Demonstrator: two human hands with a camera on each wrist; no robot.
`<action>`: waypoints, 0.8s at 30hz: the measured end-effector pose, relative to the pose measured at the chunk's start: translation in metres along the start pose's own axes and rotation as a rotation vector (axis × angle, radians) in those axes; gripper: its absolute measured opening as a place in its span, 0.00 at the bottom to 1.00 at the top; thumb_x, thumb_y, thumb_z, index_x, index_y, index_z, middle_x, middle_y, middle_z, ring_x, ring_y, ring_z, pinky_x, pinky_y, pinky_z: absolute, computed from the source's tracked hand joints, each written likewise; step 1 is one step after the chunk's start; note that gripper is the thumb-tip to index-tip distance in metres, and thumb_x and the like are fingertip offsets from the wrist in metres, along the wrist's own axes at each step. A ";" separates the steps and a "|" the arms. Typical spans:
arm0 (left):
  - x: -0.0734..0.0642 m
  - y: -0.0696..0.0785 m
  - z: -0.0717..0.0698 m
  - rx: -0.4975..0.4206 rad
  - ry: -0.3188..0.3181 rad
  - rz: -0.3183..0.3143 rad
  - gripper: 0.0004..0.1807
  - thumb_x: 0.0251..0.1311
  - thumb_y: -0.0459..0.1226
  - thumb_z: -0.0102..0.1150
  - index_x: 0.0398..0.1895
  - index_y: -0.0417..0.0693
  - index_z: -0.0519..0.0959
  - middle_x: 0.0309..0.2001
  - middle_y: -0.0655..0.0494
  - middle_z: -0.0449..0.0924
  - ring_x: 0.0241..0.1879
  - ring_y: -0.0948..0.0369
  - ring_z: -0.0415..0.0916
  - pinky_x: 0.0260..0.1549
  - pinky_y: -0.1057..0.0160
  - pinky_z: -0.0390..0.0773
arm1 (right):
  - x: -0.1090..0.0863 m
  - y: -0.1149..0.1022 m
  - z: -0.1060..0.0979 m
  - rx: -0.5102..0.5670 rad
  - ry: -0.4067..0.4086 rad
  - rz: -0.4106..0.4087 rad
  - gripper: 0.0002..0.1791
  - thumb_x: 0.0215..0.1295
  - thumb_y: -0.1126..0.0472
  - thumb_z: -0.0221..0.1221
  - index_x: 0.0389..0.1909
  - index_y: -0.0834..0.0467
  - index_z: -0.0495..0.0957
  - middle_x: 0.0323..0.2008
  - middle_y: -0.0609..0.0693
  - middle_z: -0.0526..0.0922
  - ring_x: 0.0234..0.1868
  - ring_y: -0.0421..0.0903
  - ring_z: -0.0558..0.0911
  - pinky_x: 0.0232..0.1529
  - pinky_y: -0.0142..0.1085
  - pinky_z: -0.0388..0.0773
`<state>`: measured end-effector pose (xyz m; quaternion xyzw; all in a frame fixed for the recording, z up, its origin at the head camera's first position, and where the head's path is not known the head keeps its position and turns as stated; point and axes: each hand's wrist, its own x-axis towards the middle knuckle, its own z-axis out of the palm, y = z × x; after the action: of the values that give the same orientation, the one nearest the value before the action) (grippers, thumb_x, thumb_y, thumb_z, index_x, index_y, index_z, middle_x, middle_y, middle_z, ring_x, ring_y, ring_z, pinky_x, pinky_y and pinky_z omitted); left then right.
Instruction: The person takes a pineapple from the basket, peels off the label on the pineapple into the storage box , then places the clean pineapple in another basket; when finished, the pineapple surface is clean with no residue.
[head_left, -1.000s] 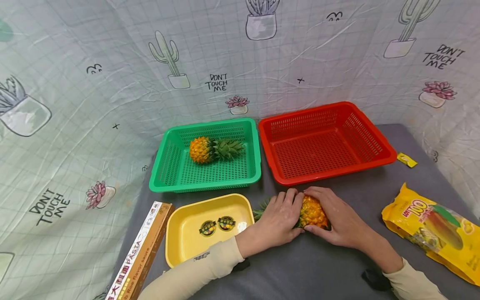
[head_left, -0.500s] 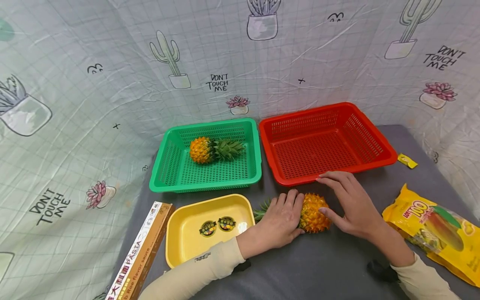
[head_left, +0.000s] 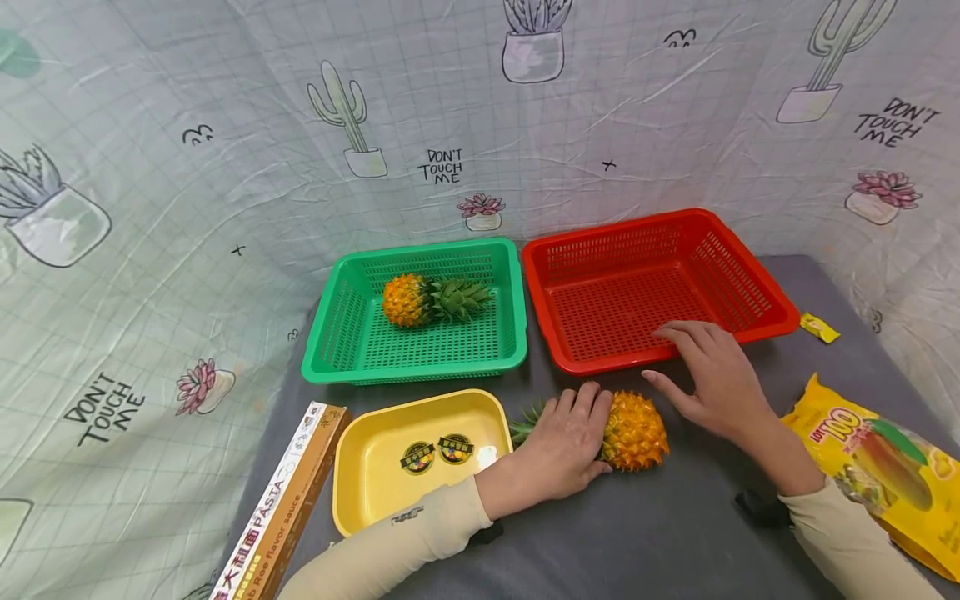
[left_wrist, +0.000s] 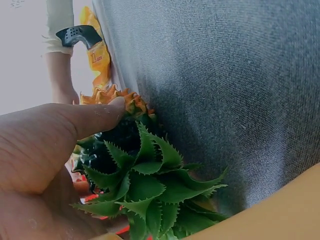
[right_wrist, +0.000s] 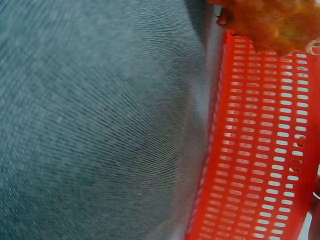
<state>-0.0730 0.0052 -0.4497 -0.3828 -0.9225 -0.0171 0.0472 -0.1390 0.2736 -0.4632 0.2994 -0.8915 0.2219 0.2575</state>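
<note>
My left hand [head_left: 562, 442] grips a small orange pineapple [head_left: 635, 431] near the base of its crown, and the pineapple lies on its side on the grey cloth. In the left wrist view the thumb curls round the fruit, with spiky green leaves [left_wrist: 150, 190] sticking out beside the palm. My right hand [head_left: 712, 383] is off the fruit, fingers spread and loosely bent, overlapping the front rim of the red basket [head_left: 622, 358]. The right wrist view shows the pineapple's orange skin [right_wrist: 280, 25] above the basket's slotted side.
A green basket [head_left: 420, 373] holds another pineapple [head_left: 407, 301]. In front stands a yellow tray [head_left: 382, 483], with a pasta box [head_left: 281, 500] along its left. A yellow mango candy bag [head_left: 885, 467] lies at the right, and a small yellow packet [head_left: 819, 327] sits beside the red basket.
My right hand has let go of the pineapple and moved up and to the right, toward the red basket. The left hand keeps its grip in almost the same place.
</note>
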 end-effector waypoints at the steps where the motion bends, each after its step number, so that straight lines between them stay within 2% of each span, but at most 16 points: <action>1: 0.000 0.000 0.000 0.001 0.000 0.002 0.53 0.59 0.62 0.74 0.76 0.40 0.63 0.67 0.44 0.67 0.55 0.51 0.72 0.46 0.56 0.77 | -0.001 0.001 0.001 -0.002 -0.008 0.006 0.40 0.74 0.31 0.55 0.60 0.66 0.79 0.58 0.63 0.79 0.58 0.66 0.75 0.60 0.63 0.67; 5: 0.000 0.000 0.001 0.003 -0.003 0.006 0.53 0.59 0.62 0.74 0.76 0.40 0.63 0.68 0.44 0.67 0.55 0.51 0.72 0.46 0.56 0.77 | -0.003 0.003 0.006 -0.014 -0.017 0.020 0.36 0.71 0.35 0.60 0.58 0.65 0.80 0.55 0.63 0.81 0.56 0.66 0.76 0.60 0.64 0.66; 12: 0.000 0.000 0.002 -0.004 -0.044 -0.015 0.52 0.63 0.62 0.70 0.79 0.41 0.60 0.71 0.44 0.64 0.59 0.50 0.71 0.52 0.54 0.76 | -0.003 0.007 0.012 -0.047 0.004 0.012 0.38 0.73 0.30 0.53 0.49 0.64 0.82 0.45 0.62 0.84 0.50 0.66 0.78 0.58 0.63 0.67; 16: 0.000 0.001 0.002 -0.024 -0.054 -0.022 0.52 0.64 0.61 0.69 0.79 0.41 0.59 0.72 0.43 0.62 0.60 0.50 0.69 0.54 0.53 0.75 | -0.002 0.008 0.015 -0.052 0.020 0.003 0.31 0.69 0.36 0.61 0.47 0.63 0.82 0.43 0.61 0.84 0.47 0.66 0.78 0.55 0.62 0.68; 20: -0.001 0.001 0.001 -0.039 -0.045 -0.022 0.51 0.64 0.60 0.70 0.79 0.41 0.59 0.72 0.43 0.62 0.60 0.50 0.69 0.54 0.53 0.75 | 0.000 0.008 0.017 -0.062 0.038 -0.004 0.27 0.66 0.41 0.65 0.45 0.63 0.83 0.40 0.60 0.84 0.43 0.64 0.79 0.51 0.61 0.70; 24: -0.001 0.001 0.000 -0.032 -0.033 -0.013 0.51 0.64 0.61 0.69 0.78 0.41 0.60 0.71 0.43 0.64 0.60 0.50 0.69 0.52 0.54 0.75 | 0.002 0.008 0.019 -0.082 0.047 0.006 0.30 0.70 0.36 0.61 0.43 0.63 0.83 0.38 0.60 0.84 0.40 0.63 0.78 0.46 0.60 0.70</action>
<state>-0.0719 0.0056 -0.4499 -0.3777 -0.9252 -0.0259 0.0256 -0.1516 0.2682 -0.4790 0.2807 -0.8943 0.1932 0.2899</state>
